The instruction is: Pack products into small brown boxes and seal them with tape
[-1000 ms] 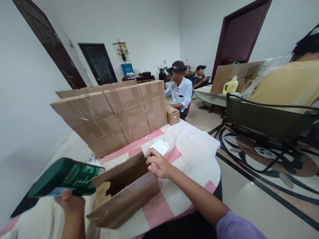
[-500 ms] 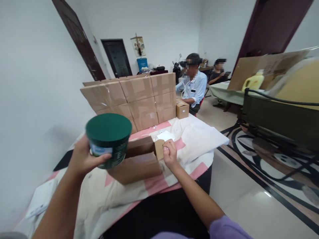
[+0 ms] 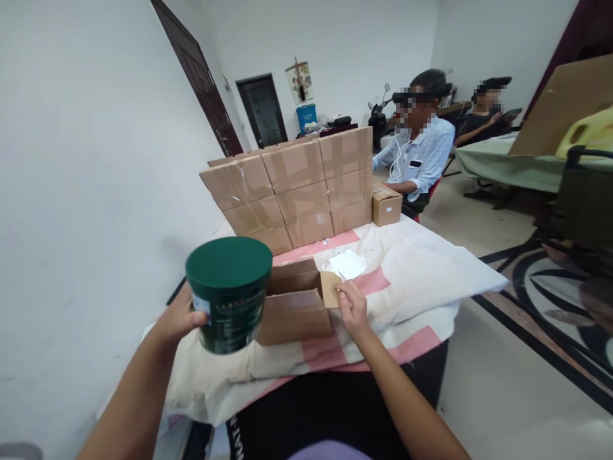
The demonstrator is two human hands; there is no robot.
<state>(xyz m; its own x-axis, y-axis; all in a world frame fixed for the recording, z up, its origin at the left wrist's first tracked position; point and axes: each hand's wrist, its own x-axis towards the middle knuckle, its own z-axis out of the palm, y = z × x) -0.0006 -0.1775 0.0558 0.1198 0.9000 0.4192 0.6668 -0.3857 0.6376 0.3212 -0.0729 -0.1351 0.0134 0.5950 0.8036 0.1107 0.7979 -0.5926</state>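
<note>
My left hand (image 3: 178,317) is closed round a dark green round tub (image 3: 228,294) with a flat lid, held upright above the table's near left part. Just right of the tub an open brown cardboard box (image 3: 293,305) lies on the pink and white cloth (image 3: 412,265). My right hand (image 3: 352,308) rests at the box's right end, its fingers pinching the small side flap (image 3: 329,287). A white paper packet (image 3: 348,263) lies just behind that flap.
A wall of taped cardboard boxes (image 3: 297,188) stands at the back of the table, with one small box (image 3: 386,204) at its right end. A person in a light blue shirt (image 3: 416,163) sits beyond; another person sits further back. A dark folding chair (image 3: 582,198) stands right.
My left hand has brought the green tub from lying sideways at the lower left to upright beside the box. My right hand moved from the box's rear wall to its right flap.
</note>
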